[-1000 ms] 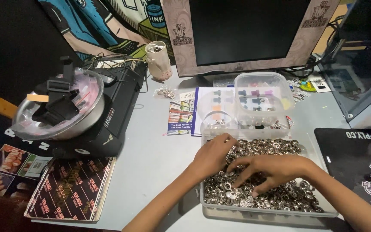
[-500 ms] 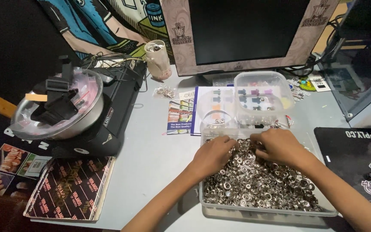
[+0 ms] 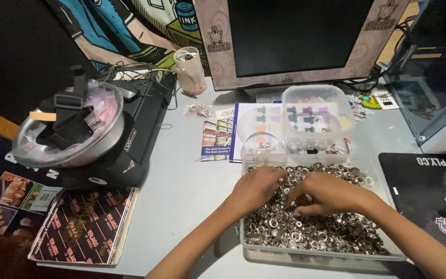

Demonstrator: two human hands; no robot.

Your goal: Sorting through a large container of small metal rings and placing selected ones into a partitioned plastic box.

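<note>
Grey desk [image 3: 192,181] seen from above, crowded along its far edge; a dark flat monitor [image 3: 300,36] in a pale patterned frame stands at the back, with a small clear jar [image 3: 189,70] to its left and a colourful cartoon print hanging behind; at left, a black machine [image 3: 130,129] carries a metal bowl [image 3: 73,137] under a clear lid, with a black clamp-like tool lying on the lid; at the near left corner lies a dark printed booklet [image 3: 86,225], beside photo cards; at centre, a leaflet [image 3: 218,139] lies flat, and a clear lidded box [image 3: 316,113] holding small coloured pieces rests behind a round clear lid [image 3: 259,132]; at right, a black mat [image 3: 429,191] with white lettering. Near centre-right, a shallow clear tray [image 3: 264,250] is heaped with small silver metal snap rings [image 3: 311,232]. Left hand [image 3: 256,186] lies palm down on the left part of the heap, fingers bent and curled into the rings, their tips buried; right hand [image 3: 329,194] lies just beside it over the middle of the heap, fingers drawn together and pointing toward the left hand; whether they pinch a ring cannot be told; the two hands nearly touch; rings lie under and all around both.
</note>
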